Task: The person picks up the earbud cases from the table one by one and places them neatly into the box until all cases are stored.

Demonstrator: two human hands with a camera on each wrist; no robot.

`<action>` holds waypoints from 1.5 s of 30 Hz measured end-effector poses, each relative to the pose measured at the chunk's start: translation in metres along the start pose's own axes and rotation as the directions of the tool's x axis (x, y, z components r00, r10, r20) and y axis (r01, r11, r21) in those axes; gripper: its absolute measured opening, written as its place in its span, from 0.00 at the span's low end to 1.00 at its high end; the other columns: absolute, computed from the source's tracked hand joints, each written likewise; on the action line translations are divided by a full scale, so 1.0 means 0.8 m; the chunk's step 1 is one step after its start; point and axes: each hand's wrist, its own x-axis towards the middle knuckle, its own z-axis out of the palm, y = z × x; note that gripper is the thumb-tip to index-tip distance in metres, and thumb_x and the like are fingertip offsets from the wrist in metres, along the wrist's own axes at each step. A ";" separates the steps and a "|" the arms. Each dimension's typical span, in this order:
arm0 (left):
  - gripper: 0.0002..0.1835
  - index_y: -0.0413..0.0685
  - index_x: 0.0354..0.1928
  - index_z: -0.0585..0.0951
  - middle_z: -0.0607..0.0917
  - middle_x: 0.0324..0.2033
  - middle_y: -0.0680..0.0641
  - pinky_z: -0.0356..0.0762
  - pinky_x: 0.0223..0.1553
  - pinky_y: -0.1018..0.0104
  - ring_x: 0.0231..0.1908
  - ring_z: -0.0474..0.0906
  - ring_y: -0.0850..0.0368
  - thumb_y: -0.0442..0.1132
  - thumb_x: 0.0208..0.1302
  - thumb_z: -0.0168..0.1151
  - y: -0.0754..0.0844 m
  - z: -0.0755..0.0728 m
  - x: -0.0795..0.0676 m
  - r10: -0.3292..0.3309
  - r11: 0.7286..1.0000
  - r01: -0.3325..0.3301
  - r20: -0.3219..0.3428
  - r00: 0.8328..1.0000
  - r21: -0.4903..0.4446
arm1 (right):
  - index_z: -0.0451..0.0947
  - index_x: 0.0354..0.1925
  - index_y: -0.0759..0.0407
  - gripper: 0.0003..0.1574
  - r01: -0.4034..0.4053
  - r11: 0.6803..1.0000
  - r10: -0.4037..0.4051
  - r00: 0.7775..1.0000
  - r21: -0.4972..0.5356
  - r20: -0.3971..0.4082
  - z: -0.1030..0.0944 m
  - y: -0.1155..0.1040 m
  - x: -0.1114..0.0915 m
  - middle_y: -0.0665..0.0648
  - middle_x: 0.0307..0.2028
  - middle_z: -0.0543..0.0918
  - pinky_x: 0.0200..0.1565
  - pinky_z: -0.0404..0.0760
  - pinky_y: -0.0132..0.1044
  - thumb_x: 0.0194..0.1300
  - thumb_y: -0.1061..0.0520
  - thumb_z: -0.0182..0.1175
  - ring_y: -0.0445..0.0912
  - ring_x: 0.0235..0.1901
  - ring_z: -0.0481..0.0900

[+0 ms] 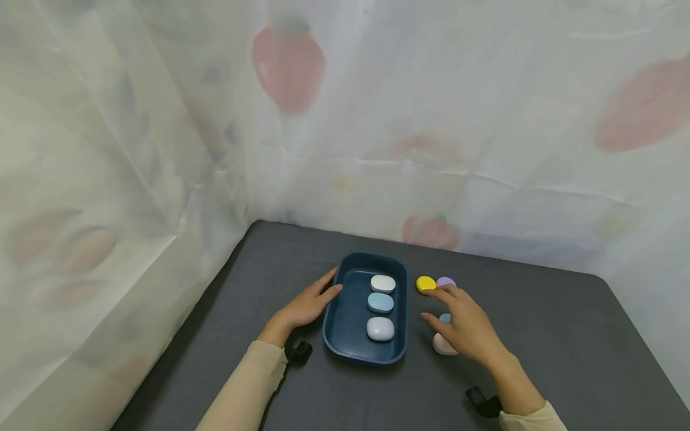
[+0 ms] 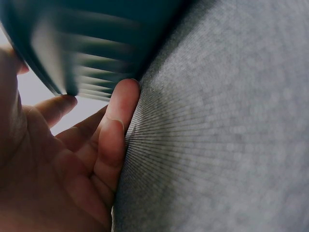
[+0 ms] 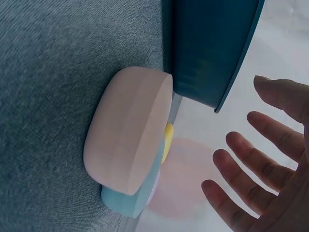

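A dark blue rectangular tray [image 1: 339, 338] rests on the grey table. Three rounded soap bars stand in a column along its right half: a white one [image 1: 383, 284], a light blue one [image 1: 380, 303] and a glossy white one [image 1: 380, 329]. My left hand [image 1: 304, 306] holds the tray's left side, thumb over the rim, fingers [image 2: 124, 104] against the outer wall. My right hand [image 1: 466, 323], fingers spread and empty, hovers over loose bars right of the tray: yellow [image 1: 426, 284], purple [image 1: 445, 281], light blue [image 1: 445, 318] and pink [image 3: 128, 130]. It partly hides several of them in the head view.
White curtains [image 1: 485, 120] with faded fruit prints hang behind and to the left of the table [image 1: 566, 335]. A black wrist device [image 1: 299, 353] sits by the left cuff and another [image 1: 483, 402] by the right one.
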 end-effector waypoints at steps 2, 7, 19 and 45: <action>0.37 0.74 0.82 0.51 0.55 0.82 0.54 0.54 0.78 0.37 0.81 0.51 0.46 0.69 0.78 0.45 0.000 0.000 0.000 0.004 1.000 -0.004 0.002 1.000 -0.003 | 0.81 0.65 0.52 0.31 -0.012 1.000 0.012 1.000 -0.002 0.006 0.001 0.002 0.000 0.55 0.61 0.81 0.52 0.84 0.57 0.66 0.48 0.73 0.55 0.59 0.80; 0.37 0.76 0.82 0.51 0.56 0.82 0.56 0.53 0.78 0.38 0.81 0.51 0.48 0.70 0.77 0.45 0.000 -0.001 0.000 -0.007 1.000 0.007 0.004 1.000 -0.009 | 0.81 0.64 0.53 0.31 -0.033 0.999 0.033 0.999 -0.005 0.016 0.001 0.008 -0.003 0.56 0.59 0.82 0.50 0.84 0.57 0.65 0.47 0.74 0.55 0.57 0.81; 0.36 0.75 0.82 0.51 0.55 0.82 0.56 0.52 0.78 0.38 0.81 0.51 0.48 0.69 0.78 0.45 0.000 0.000 -0.002 -0.004 1.000 0.004 0.004 1.000 -0.011 | 0.80 0.65 0.52 0.33 -0.119 0.992 0.123 0.989 -0.043 0.087 0.001 0.020 -0.008 0.59 0.60 0.80 0.46 0.84 0.59 0.66 0.45 0.72 0.57 0.55 0.80; 0.37 0.78 0.82 0.51 0.55 0.82 0.57 0.52 0.78 0.37 0.82 0.50 0.48 0.70 0.76 0.45 0.000 0.000 0.000 -0.014 1.000 0.014 0.003 1.000 -0.011 | 0.80 0.65 0.51 0.33 -0.197 0.976 0.213 0.957 -0.094 0.199 -0.002 0.030 -0.014 0.65 0.63 0.79 0.49 0.81 0.66 0.66 0.43 0.72 0.65 0.59 0.77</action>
